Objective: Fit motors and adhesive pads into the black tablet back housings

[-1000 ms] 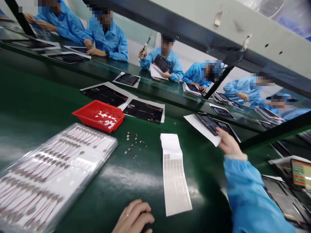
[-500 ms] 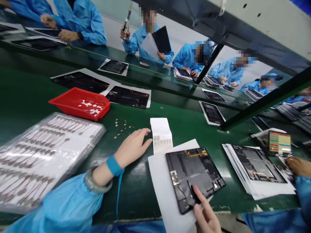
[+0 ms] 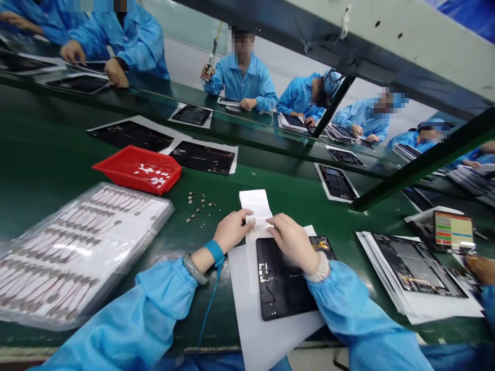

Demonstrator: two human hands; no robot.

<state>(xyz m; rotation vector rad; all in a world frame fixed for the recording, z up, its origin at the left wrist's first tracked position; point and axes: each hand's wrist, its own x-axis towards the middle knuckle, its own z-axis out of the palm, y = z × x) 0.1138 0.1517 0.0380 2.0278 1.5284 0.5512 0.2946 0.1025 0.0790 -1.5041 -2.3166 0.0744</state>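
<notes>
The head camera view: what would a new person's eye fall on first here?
The left hand and right hand meet at the centre on a white label strip, above a black tablet. To the left are a red tray and a clear plastic pack of thin cables. Blue-coated workers sit across the green bench.
</notes>
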